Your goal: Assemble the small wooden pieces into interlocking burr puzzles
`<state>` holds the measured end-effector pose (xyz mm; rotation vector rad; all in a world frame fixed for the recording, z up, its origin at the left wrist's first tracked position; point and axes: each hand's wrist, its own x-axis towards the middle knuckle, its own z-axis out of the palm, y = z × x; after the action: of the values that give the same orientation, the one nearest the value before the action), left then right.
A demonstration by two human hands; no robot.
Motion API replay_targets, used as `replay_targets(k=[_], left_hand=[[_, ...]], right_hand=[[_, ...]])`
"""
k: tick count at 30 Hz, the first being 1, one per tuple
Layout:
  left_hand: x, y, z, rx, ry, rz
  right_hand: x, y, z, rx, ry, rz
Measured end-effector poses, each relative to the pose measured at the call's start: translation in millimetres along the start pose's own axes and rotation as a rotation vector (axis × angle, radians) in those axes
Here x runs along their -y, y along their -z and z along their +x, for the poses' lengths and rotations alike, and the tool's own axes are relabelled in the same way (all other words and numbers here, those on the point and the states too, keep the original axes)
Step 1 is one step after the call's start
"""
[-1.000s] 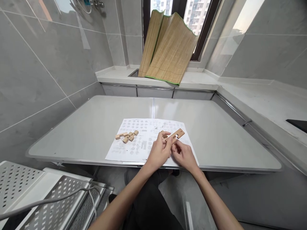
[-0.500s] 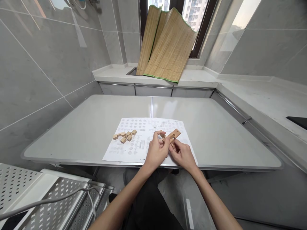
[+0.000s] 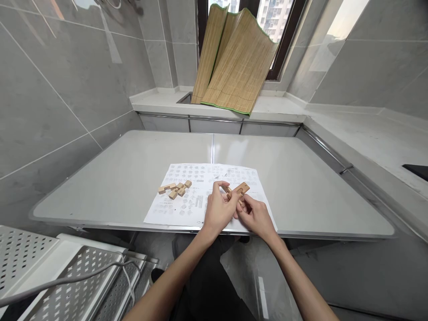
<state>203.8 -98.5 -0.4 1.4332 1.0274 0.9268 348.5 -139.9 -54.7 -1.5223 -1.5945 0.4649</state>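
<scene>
My left hand (image 3: 219,209) and my right hand (image 3: 256,216) are closed together over the near edge of a printed instruction sheet (image 3: 197,176). Between their fingertips they pinch a notched wooden puzzle piece (image 3: 241,189) that sticks out up and to the right. A second small wooden piece seems to sit under my left fingers. A cluster of several loose wooden puzzle pieces (image 3: 175,189) lies on the sheet's left half, a hand's width left of my left hand.
The sheet lies on a white table (image 3: 301,178) with a metal rim. A rolled bamboo mat (image 3: 234,58) leans against the window on the back ledge. A perforated metal rack (image 3: 67,276) with a cable stands at the lower left. Tiled walls close in on both sides.
The held wooden piece has been drawn in closer to my fingers and shows less length. Both hands stay in the same spot. The view has shifted slightly.
</scene>
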Motion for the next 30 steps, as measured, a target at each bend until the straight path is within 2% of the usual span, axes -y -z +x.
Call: replay_targets(k=[6, 21, 26, 30], left_hand=[[11, 3, -1, -0.008, 0.037, -0.003], [35, 15, 5, 0.092, 0.241, -0.174], [38, 12, 6, 0.054, 0.184, -0.179], [35, 8, 3, -0.019, 0.030, -0.108]], right_hand=[[-2, -1, -1, 0.008, -0.007, 0.012], [-8, -3, 0, 0.037, -0.046, 0.021], [-6, -2, 1, 0.032, -0.036, 0.029], [-5, -2, 0, 0.029, -0.037, 0.044]])
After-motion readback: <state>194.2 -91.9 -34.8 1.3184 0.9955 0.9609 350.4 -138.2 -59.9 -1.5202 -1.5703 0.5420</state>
